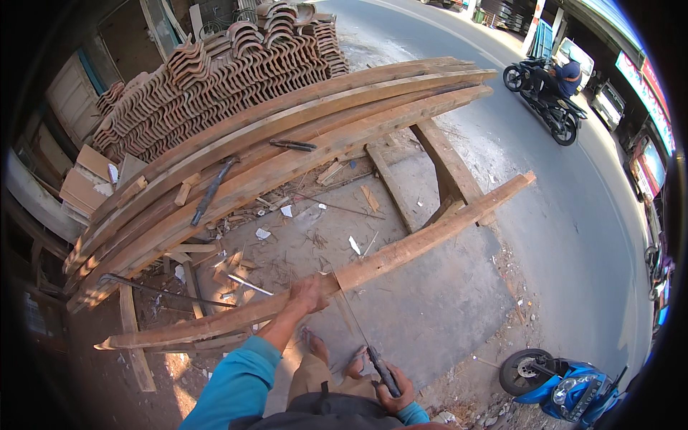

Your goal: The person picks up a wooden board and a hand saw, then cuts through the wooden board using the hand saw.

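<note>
A long wooden beam (430, 238) lies across in front of me, bent by the lens. My left hand (308, 293) grips its top, just left of a handsaw's blade. The handsaw (379, 364) runs from the beam back toward my body, its thin blade meeting the wood beside my left hand. Around its dark handle my right hand (398, 391) is closed. I cannot tell how deep the blade sits in the wood.
Several beams (322, 142) lie side by side beyond, carrying a hammer (214, 190) and a dark tool (292, 145). A pry bar (165, 291) is at left. Stacked roof tiles (215, 93) stand behind. Rightward, a rider's motorcycle (548, 100) is on the road; a blue motorcycle (566, 387) stands nearer.
</note>
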Demonstrator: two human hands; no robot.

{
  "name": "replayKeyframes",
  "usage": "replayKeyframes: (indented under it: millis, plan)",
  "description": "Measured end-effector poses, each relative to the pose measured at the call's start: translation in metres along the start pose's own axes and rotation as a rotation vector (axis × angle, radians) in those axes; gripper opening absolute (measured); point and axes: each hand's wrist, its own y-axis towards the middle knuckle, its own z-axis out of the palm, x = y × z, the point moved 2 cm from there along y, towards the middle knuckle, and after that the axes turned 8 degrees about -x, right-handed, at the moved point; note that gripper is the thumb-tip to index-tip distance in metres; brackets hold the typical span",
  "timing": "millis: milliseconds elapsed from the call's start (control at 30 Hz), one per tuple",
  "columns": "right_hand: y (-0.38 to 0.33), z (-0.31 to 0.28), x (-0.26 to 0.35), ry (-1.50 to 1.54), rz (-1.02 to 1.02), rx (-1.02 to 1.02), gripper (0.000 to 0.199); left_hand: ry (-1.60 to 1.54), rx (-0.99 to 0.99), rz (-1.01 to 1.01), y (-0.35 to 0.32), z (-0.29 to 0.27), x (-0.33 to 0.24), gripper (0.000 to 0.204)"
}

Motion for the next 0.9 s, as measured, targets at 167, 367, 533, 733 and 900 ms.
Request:
replayKeyframes:
  millis: [167,367,533,733,900]
  plan:
    - [0.093,0.074,-0.030,0.114,-0.052,0.006,0.055,-0.073,0.073,-0.106,0.015,-0.016,-0.003,0.064]
    - [0.037,0.035,-0.011,0.056,0.024,0.010,0.055,-0.053,0.119,-0.069,0.008,-0.034,-0.001,0.066]
    - [0.019,0.005,0.001,0.069,0.023,0.053,0.054,-0.031,0.165,-0.075,0.010,-0.022,0.001,0.067]
    - [0.128,0.098,-0.015,0.154,-0.126,-0.063,0.047,-0.071,0.125,-0.085,0.003,-0.012,-0.003,0.065]
    - [0.051,0.026,0.002,-0.033,0.059,0.145,0.055,-0.106,0.170,-0.087,0.018,0.009,0.025,0.079]
